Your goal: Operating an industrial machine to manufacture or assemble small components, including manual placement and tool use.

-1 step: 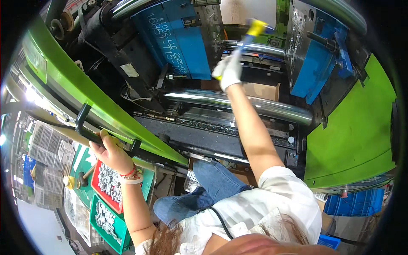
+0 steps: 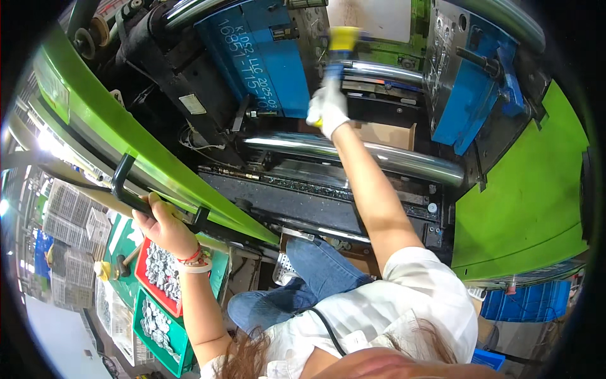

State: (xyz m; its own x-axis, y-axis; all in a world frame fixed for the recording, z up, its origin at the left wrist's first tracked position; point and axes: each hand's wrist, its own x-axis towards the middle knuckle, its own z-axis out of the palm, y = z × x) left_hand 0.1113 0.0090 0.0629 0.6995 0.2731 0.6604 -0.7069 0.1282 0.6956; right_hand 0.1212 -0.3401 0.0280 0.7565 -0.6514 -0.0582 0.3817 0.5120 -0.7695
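My left hand, bare with bracelets at the wrist, is wrapped round the black handle of the green machine door. My right hand, in a white glove, reaches into the machine and grips a hand tool with a blue shaft and a yellow head. Motion blurs the tool, so its exact kind cannot be made out. It stands upright in the picture, close to the face of the left blue mould block. Opposite it is the right blue mould block.
Shiny steel bars cross the machine below my right hand. At the lower left, a red tray and a green tray hold many grey parts. A mallet lies by them. A green panel stands at the right.
My right hand has moved slightly left, and the tool's yellow head has swung left toward the left mould block. My left hand stays on the door handle.
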